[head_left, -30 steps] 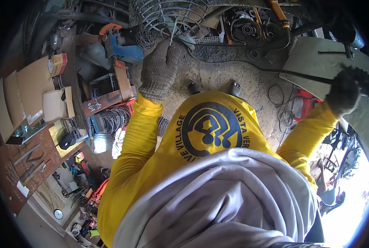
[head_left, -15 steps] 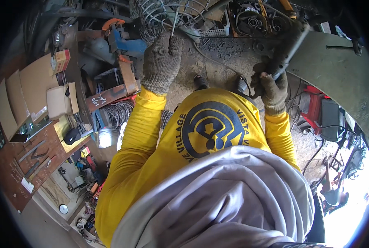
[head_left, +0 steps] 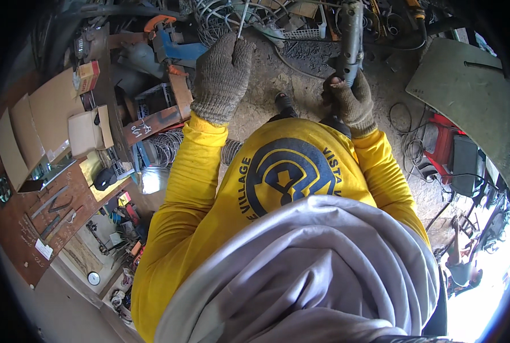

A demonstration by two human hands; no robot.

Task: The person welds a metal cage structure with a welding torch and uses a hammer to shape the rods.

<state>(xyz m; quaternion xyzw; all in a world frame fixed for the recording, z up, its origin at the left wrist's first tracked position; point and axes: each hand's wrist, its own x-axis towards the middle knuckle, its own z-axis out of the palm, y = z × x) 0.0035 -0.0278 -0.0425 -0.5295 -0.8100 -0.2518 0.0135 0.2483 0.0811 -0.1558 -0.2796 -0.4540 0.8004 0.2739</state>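
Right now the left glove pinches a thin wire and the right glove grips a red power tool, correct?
Not quite. The head view shows the left glove pinching the thin wire, but the power tool in the right glove is grey, not red.

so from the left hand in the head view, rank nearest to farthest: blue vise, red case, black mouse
From the left hand:
1. blue vise, just to its left.
2. black mouse, lower left on the bench.
3. red case, far right on the floor.
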